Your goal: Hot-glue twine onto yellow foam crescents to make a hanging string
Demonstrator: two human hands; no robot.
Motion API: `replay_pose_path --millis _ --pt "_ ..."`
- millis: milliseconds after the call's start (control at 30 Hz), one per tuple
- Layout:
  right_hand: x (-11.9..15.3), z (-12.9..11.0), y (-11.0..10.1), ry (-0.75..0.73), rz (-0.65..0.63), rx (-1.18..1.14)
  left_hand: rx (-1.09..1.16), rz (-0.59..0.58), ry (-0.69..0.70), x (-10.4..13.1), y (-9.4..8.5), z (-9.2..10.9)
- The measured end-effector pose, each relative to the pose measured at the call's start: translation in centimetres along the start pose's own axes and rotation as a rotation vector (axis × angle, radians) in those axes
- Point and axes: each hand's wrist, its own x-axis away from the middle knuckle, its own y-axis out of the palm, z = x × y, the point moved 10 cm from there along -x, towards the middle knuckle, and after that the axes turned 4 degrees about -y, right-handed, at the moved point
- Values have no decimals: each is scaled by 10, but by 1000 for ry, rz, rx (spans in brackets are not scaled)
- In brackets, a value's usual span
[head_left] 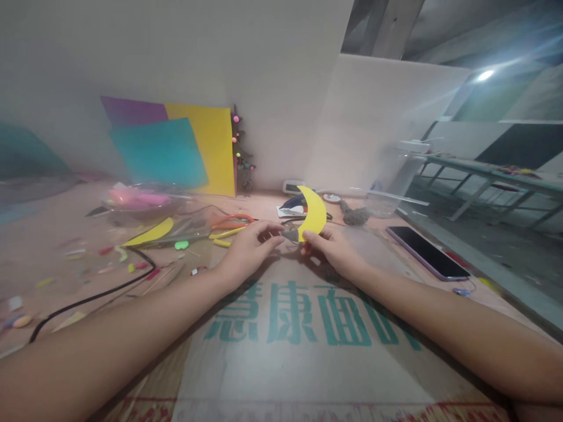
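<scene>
Just above the table, the thumb and fingers of my right hand (329, 247) pinch the lower tip of a yellow crescent-shaped cutout (315, 211). The cutout stands upright, its hollow side facing left. Close by on the left, my left hand (254, 245) has its thumb and fingers curled together at a small dark grey piece (289, 234). What lies between those fingertips is too small to make out. Below both hands spreads a pale sheet (246, 375) with large green characters. Orange-handled scissors (233, 220) and yellow-handled pliers (220, 242) lie beside my left hand.
Coloured sheets (158, 149) lean on the back wall. A plastic bowl (176, 190) with pink items stands at left, near scattered scraps and a black cable (94, 293). A phone (426, 252) lies at right; a clear container (389, 181) stands behind it.
</scene>
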Motion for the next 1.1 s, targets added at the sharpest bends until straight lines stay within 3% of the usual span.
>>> replay_pose_path --millis 600,933,1033,1100 --pt "0 2 2 15 -24 26 -28 -4 9 0 0 1" --pt "0 -11 6 -75 -60 214 13 -125 3 0 13 -8" --pt "1 -33 -12 -217 99 247 31 -113 -22 -1 11 -9" --pt "8 -64 -29 -342 248 306 46 -97 -36 -2 10 -9"
